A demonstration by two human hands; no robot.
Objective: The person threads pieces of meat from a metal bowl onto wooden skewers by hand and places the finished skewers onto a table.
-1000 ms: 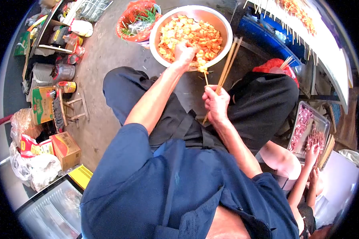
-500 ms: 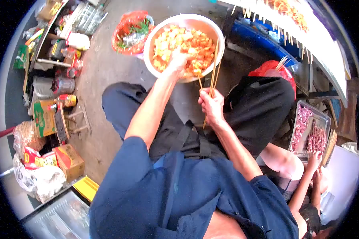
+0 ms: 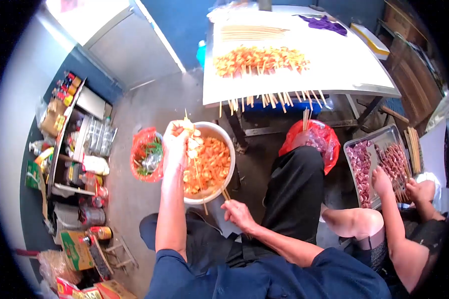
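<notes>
The person's left hand [image 3: 175, 141] grips the upper part of a loaded skewer [image 3: 193, 148], which slants over the left side of the bowl [image 3: 231, 155], its bare end passing the near rim. The right hand [image 3: 238, 215], just outside that rim, grasps bare sticks [image 3: 226, 194]. Other skewers [image 3: 259, 61] overhang the worktop's [image 3: 349, 70] near edge.
</notes>
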